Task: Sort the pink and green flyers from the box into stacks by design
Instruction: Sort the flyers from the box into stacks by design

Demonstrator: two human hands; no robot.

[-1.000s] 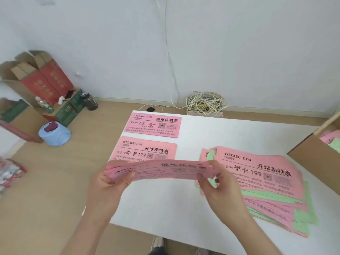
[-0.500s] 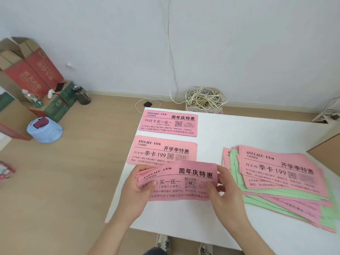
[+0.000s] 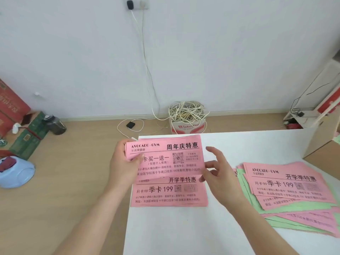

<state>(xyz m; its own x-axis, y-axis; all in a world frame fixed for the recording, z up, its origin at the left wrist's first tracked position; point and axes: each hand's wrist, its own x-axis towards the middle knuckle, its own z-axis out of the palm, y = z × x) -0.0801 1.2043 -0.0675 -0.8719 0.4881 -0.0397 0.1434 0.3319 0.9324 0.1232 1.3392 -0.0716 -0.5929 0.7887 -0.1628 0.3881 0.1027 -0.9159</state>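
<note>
White table [image 3: 184, 234] under both hands. Cardboard box [image 3: 325, 150] sits at the frame edge, well right of the right hand; its contents can't be made out.

Unsorted pile [image 3: 287, 197] of pink and green flyers is fanned loosely, right of the right hand. It's thick, so the sort looks far from done.

The 季卡 199 stack [image 3: 171, 195], all pink, lies flat between the two forearms, just nearer than the hands.

The bundle of 买一送一 flyers [image 3: 171, 155], pink, is beyond that stack and overlaps its top edge. Can't tell if it is down on the table or just above it.

Left hand [image 3: 123, 162] pinches the bundle's left edge, thumb on the printed face, fingers underneath. Right hand [image 3: 220, 173] is spread and holds nothing, fingertips at the bundle's right edge; contact unclear.

Step in hand, as I judge it: placing the matching-design bundle at its own spot. Next: let go squarely so the two designs don't overlap, then the right hand goes to the pile. Pink alone won't separate the designs, so read the headline.
</note>
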